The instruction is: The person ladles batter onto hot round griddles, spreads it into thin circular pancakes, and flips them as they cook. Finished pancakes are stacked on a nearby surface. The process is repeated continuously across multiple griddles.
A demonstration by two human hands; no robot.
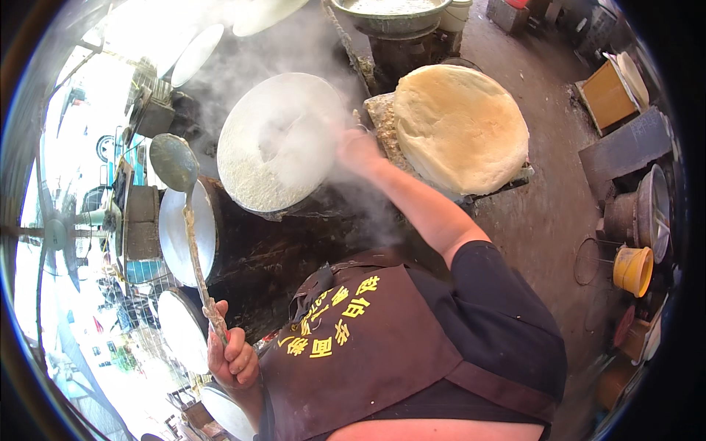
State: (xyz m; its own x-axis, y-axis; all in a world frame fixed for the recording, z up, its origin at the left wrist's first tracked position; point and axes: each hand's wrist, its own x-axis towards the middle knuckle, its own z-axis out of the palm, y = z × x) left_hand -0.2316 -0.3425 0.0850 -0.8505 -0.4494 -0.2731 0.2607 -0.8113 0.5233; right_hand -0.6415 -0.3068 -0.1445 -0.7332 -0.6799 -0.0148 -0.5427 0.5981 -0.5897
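Note:
My left hand [235, 359] is closed round the handle of a long ladle [174, 163], its round bowl raised up and to the left. Steam rises from a round griddle covered with a pale, bubbly batter sheet [254, 173] in front of me. At the right rim of the griddle is my right hand [359, 151], arm stretched out and fingers curled. A short stick-like end shows just above it, but steam blurs what the fingers hold. Right of that hand, a thick stack of round pale-brown flatbreads [463, 128] rests on a crusted board [385, 132].
Another pale round pan [188, 239] sits to the left of the dark stove, with more pans behind it. A metal basin [390, 7] with whitish contents stands at the far side. On the right floor are a yellow bucket [632, 270] and a grey bench [624, 151].

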